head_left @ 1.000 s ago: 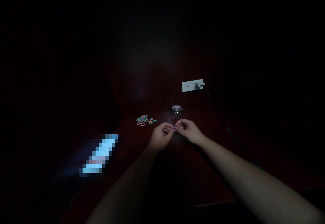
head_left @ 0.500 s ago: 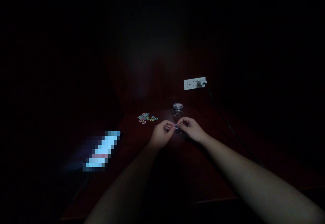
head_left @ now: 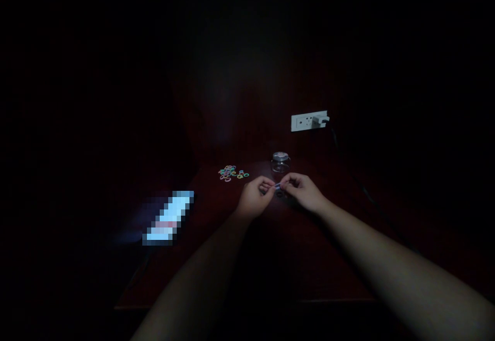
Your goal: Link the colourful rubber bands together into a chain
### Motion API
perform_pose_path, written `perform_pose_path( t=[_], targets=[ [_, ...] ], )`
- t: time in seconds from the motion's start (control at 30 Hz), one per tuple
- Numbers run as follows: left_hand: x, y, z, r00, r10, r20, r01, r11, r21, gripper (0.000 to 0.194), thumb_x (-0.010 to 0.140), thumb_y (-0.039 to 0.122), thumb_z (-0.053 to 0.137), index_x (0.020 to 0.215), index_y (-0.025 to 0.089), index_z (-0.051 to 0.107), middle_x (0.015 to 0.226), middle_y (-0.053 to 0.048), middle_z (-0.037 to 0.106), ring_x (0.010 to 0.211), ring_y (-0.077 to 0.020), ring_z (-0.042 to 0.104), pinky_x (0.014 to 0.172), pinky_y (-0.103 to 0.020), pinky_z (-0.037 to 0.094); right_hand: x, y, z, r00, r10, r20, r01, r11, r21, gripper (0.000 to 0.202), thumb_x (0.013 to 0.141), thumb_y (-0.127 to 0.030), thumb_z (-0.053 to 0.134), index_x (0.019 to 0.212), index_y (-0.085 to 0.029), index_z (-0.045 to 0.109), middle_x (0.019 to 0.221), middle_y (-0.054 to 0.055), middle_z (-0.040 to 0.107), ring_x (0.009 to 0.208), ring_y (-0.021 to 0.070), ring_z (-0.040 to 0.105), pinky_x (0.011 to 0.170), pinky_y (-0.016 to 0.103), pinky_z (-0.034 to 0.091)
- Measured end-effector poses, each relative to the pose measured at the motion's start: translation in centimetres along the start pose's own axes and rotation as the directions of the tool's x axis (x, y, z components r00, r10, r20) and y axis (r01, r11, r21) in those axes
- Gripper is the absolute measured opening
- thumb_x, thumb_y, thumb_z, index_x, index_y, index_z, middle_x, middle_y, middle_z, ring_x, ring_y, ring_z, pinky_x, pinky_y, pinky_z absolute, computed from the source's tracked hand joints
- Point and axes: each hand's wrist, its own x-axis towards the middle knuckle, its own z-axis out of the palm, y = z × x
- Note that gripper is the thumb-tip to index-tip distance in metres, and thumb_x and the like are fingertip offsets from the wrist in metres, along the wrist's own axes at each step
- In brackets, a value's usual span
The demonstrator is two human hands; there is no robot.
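My left hand [head_left: 256, 196] and my right hand [head_left: 304, 191] meet above the table, each pinching one side of a small pale purple hair tie [head_left: 277, 186]. It looks drawn out into a narrow loop between the fingertips. Just beyond the hands stands a clear jar [head_left: 280, 166] with a closed, patterned lid. To the left lies a loose pile of colourful hair ties [head_left: 227, 173], with several single ones at its right side. A small dark round shape shows below the fingertips, too dim to make out.
A lit, blurred-out screen [head_left: 169, 218] is at the left edge of the dark red table [head_left: 309, 258]. On the back wall is a white socket plate [head_left: 303, 122] with a plug in it. Its dark cable [head_left: 366, 194] runs down along the right side.
The camera view has shifted, so the whole scene sits a little further right and higher. Both hands keep their pinch, and the hair tie looks more stretched between them.
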Motion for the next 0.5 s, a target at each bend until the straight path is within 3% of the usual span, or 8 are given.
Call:
perform_pose_path(
  t=[0.5],
  targets=[
    [0.01,0.07,-0.10,0.999,0.015,0.031,-0.016,0.999,0.040,0.016,0.076,0.027,0.054,0.080,0.014,0.060,0.072,-0.003,0.062,0.064,-0.0102,0.055,0.055,-0.019,0.043,-0.05,0.34,0.18,0.997,0.002,0.077,-0.006,0.999,0.051,0.021,0.066,-0.032,0.063,0.070,-0.014,0.054,0.050,-0.005,0.045,0.045,0.0061,0.037,0.045,0.020,0.028]
  ],
)
